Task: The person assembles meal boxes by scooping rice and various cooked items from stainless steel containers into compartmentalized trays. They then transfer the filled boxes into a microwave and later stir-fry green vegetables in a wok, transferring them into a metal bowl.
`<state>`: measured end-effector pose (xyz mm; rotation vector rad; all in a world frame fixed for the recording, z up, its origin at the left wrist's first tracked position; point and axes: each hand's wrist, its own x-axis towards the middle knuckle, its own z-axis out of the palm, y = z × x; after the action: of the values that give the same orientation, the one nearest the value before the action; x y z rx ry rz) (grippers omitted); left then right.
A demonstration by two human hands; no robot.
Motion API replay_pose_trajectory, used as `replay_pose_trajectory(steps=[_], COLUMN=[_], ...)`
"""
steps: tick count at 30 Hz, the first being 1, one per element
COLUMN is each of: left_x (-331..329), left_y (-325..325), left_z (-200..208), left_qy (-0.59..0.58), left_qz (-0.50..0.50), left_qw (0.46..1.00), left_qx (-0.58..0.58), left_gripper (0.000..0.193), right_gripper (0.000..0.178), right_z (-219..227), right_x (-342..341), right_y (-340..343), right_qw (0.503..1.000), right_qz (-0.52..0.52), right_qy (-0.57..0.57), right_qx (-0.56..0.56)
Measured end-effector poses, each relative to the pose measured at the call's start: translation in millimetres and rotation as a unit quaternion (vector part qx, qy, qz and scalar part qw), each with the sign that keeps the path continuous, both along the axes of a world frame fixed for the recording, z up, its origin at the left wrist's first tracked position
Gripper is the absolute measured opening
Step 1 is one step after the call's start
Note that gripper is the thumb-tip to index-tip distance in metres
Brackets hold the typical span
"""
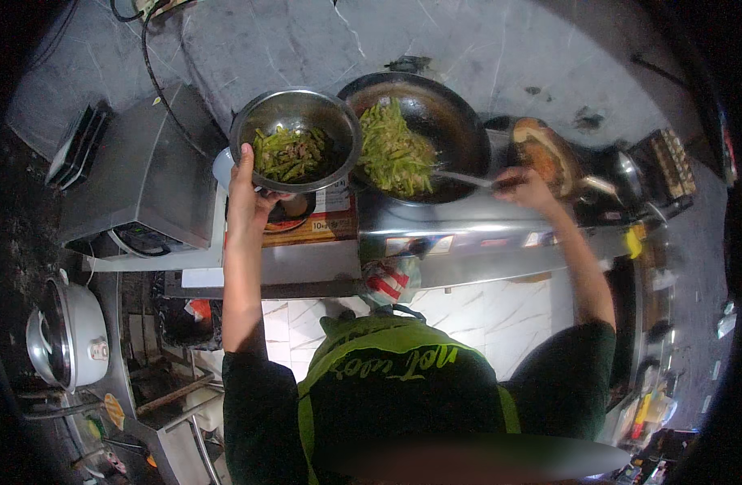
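Note:
My left hand [253, 190] grips the rim of a round steel bowl [356, 129], thumb over the edge and fingers underneath. Cut green vegetables with small brownish bits [288, 153] lie in the bottom of the bowl, which is held up beside the wok and overlaps its left edge. In the dark wok [448, 105] a heap of the same green vegetables [393, 149] sits on the left side. My right hand [526, 187] is closed round the handle of a metal spatula [464, 178]. The spatula's blade reaches into the heap and is partly hidden by it.
A brown-stained pan or board [545, 158] lies right of the wok, near egg trays [670, 166]. Below the bowl is a printed carton [334, 226]. A steel box-shaped appliance [144, 178] stands left; a white rice cooker [84, 331] is lower left. A steel counter edge [468, 242] runs before me.

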<state>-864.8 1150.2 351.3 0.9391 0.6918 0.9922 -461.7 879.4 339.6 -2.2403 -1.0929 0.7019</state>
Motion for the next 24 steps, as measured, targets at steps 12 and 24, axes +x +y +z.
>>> replay_pose_trajectory(steps=[12, 24], left_x=[21, 18], left_y=[16, 46], left_z=[-2, 21], left_qy=[-0.026, -0.026], left_qz=[-0.051, -0.007], left_qw=[0.998, 1.000], left_qx=[-0.026, 0.004], left_gripper=[0.055, 0.058], right_gripper=[0.023, 0.026], right_z=[10, 27], right_x=[-6, 5], right_y=[-54, -60], right_qw=[0.980, 0.976], right_qz=[-0.070, -0.106], right_qy=[0.090, 0.057], right_qx=[0.162, 0.182])
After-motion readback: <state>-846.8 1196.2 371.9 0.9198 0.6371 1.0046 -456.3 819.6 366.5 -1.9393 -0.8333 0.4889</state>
